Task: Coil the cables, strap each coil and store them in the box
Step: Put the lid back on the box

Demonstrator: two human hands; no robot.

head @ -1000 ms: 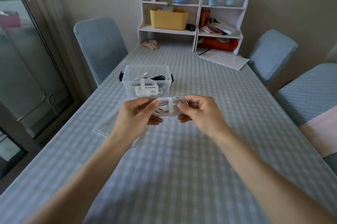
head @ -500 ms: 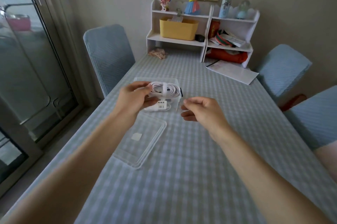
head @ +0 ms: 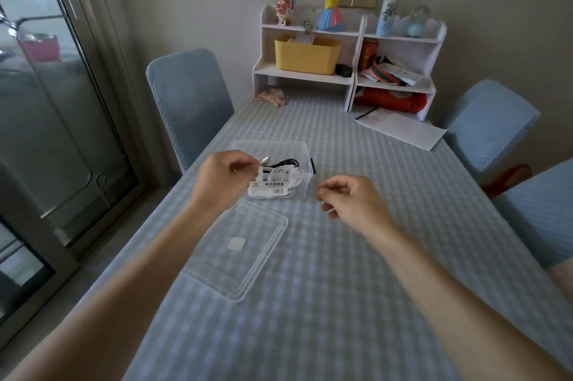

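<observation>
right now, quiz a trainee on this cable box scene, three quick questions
1. True or false: the clear lid is on the storage box.
2. Which hand is nearer the box? A) left hand B) right hand
3. Fill in: inside the box lie a white cable coil and a ___ cable.

Key: 1 false, the lid lies flat on the tablecloth in front of the box. 2 A. 3 black.
</observation>
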